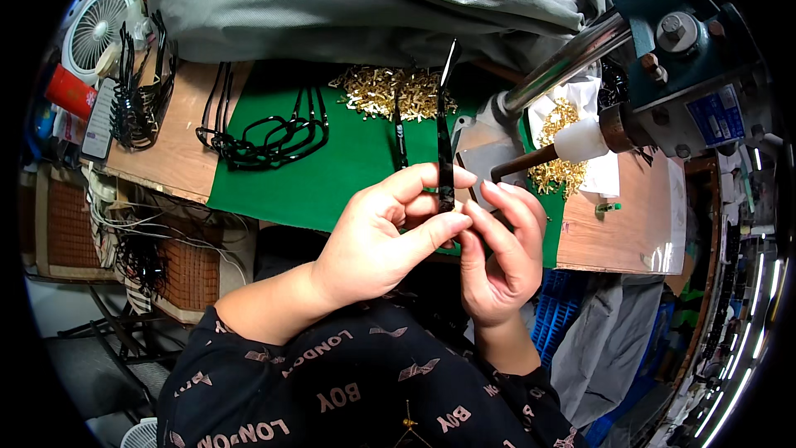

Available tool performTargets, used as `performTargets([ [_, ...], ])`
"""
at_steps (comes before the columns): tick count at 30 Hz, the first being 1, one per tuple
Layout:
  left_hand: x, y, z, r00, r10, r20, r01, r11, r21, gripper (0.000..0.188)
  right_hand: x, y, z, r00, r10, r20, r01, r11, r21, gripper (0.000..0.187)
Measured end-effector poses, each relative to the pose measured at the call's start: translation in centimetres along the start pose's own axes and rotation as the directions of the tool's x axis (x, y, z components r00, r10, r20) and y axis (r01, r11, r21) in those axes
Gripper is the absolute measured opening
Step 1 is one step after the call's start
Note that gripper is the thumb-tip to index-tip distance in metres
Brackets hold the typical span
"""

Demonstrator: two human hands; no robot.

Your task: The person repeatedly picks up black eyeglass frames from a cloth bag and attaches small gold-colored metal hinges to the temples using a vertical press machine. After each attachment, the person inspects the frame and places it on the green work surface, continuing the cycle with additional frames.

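Note:
My left hand (375, 228) is closed, thumb and fingers pinching a black eyeglass frame (447, 129). One long temple stands up from the fingertips, and a second slim black piece (400, 129) rises just left of it. The frame's front is mostly hidden by my hands. My right hand (504, 249) is also closed, its thumb and fingertips meeting at the lower end of the near temple. Whatever sits between these fingertips is too small and covered to make out. Beyond my hands, a pile of small gold metal parts (390, 93) lies on the green mat (274, 191).
Black eyeglass frames (278, 137) lie stacked on the mat's left, with more at a phone (101, 120) and fan (98, 29). At right, a machine (688, 75) extends a copper-coloured rod (524, 162) close to my right hand. More gold parts (557, 168) lie beneath it.

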State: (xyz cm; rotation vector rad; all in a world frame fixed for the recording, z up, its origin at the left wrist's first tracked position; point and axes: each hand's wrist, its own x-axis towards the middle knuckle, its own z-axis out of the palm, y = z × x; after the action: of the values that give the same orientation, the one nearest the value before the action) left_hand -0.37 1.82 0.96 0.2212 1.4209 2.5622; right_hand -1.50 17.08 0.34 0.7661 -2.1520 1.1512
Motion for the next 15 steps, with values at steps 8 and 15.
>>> performTargets([
  [8,0.7,1.8,1.0,0.99,-0.114,0.085,0.115,0.993,-0.004,0.03,-1.7,2.1,-1.7,0.909,0.247,0.336,-0.414,0.632,0.656,0.03],
  [15,1.3,1.9,1.4,0.966,-0.223,0.128,0.233,0.97,-0.067,0.025,-0.6,3.1,-3.3,0.935,0.143,0.326,-0.335,0.665,0.668,0.012],
])
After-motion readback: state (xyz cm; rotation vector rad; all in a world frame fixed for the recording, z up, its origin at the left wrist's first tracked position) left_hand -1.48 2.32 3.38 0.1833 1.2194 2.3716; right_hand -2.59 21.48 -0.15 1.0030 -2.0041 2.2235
